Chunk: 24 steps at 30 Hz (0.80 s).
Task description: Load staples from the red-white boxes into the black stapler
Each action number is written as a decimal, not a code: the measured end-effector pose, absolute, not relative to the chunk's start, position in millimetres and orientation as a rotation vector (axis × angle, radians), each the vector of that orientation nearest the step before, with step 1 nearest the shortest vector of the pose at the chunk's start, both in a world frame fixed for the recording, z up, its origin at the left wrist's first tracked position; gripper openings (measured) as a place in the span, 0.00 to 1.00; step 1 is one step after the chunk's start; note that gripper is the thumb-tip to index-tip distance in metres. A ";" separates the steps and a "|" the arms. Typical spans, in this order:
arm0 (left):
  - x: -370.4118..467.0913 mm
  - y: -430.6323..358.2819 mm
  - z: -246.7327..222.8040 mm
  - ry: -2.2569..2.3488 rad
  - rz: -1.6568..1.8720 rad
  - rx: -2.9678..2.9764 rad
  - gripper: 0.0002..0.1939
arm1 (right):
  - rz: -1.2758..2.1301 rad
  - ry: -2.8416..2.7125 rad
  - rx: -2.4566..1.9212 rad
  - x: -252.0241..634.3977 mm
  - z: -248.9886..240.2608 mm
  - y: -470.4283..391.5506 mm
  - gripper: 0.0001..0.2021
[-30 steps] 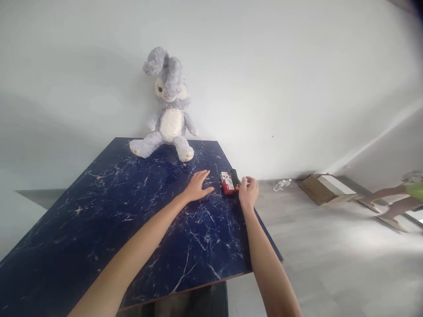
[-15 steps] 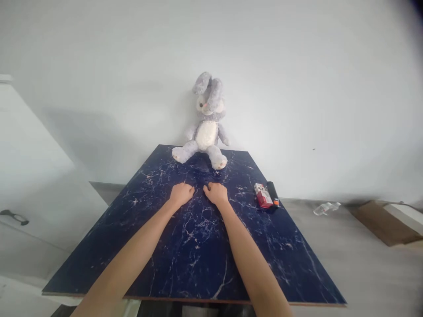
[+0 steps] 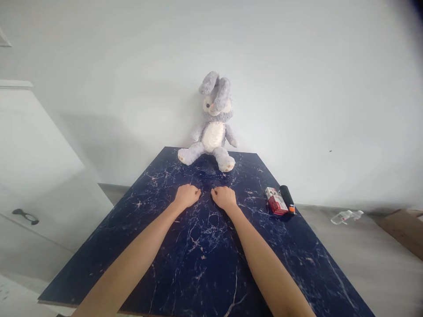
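Note:
My left hand (image 3: 187, 195) rests closed on the dark blue marbled tabletop (image 3: 201, 259), left of centre. Beside it, a small gap to the right, my right hand (image 3: 224, 197) is also closed on the surface. Both look like loose fists with nothing visible in them. Beyond the hands a grey plush rabbit (image 3: 213, 137) sits at the table's far edge against the wall, legs spread, one ear hanging over its face. Neither hand touches it.
Near the table's right edge lie a red and white box (image 3: 277, 204) and a black cylinder with an orange part (image 3: 287, 196). A white cabinet (image 3: 42, 163) stands at the left. Clear plastic bottles (image 3: 343, 216) and a cardboard box (image 3: 405, 229) are on the floor at the right.
The view has shifted slightly, so the table, rabbit and boxes appear a little farther right or lower. My hands keep about the same place on the table, and their fingers remain closed.

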<state>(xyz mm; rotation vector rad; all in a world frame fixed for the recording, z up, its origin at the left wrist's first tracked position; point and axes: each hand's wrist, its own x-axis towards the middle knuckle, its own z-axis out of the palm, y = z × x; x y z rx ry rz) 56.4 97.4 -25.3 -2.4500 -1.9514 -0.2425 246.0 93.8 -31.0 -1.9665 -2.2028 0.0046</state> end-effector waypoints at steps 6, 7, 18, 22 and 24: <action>56.7 97.6 -27.0 -1.985 -0.249 -2.448 0.26 | 0.019 -2.218 -1.954 248.0 -28.7 92.6 0.23; 56.6 97.6 -27.5 -1.985 -0.249 -2.449 0.26 | 0.023 -2.216 -1.955 248.2 -28.8 92.6 0.23; 56.8 95.4 -25.9 -1.969 -0.261 -2.433 0.26 | 0.031 -2.204 -1.944 248.5 -27.5 89.7 0.22; 55.6 95.7 -27.3 -1.982 -0.256 -2.427 0.26 | 0.036 -2.200 -1.951 249.4 -26.7 88.5 0.22; 55.0 94.2 -27.3 -1.972 -0.252 -2.427 0.26 | 0.029 -2.196 -1.938 250.9 -26.7 86.4 0.22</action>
